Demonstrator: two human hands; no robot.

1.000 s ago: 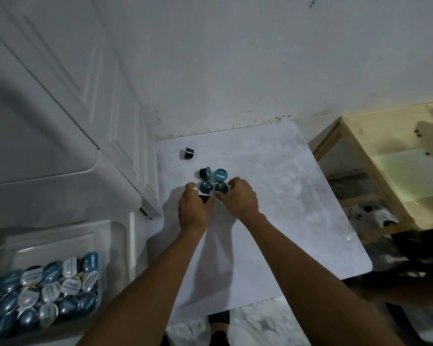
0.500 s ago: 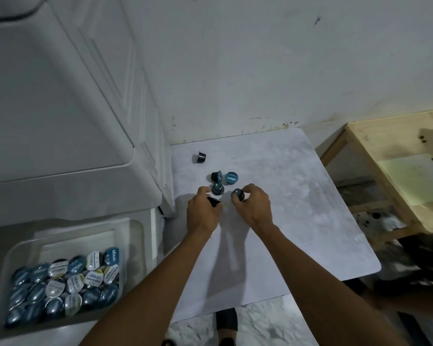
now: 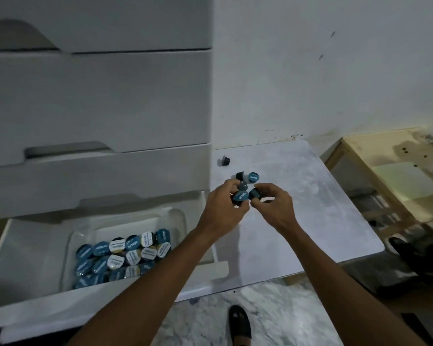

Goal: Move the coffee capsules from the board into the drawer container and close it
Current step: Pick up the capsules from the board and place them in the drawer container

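Observation:
On the white marble-look board (image 3: 310, 208) lie several blue coffee capsules. My left hand (image 3: 223, 206) pinches one capsule (image 3: 240, 196) with its printed lid facing up. My right hand (image 3: 275, 203) pinches another capsule (image 3: 255, 193) right beside it. Just beyond my fingers sit three more: a dark one (image 3: 241, 175), a lid-up one (image 3: 253, 177) and one (image 3: 242, 186) between them. A lone capsule (image 3: 226, 160) lies near the board's far left corner. The open drawer (image 3: 23, 258) at lower left holds a clear container (image 3: 179, 218) with many capsules (image 3: 125, 255).
A white drawer unit (image 3: 98, 96) stands at left, its upper drawers closed. The wall runs behind the board. A wooden shelf frame (image 3: 385, 176) is at the right. My sandalled foot (image 3: 239, 325) is on the marble floor below.
Both hands have lifted a capsule each off the board and brought them together. The camera has swung left and back, showing more of the drawer unit.

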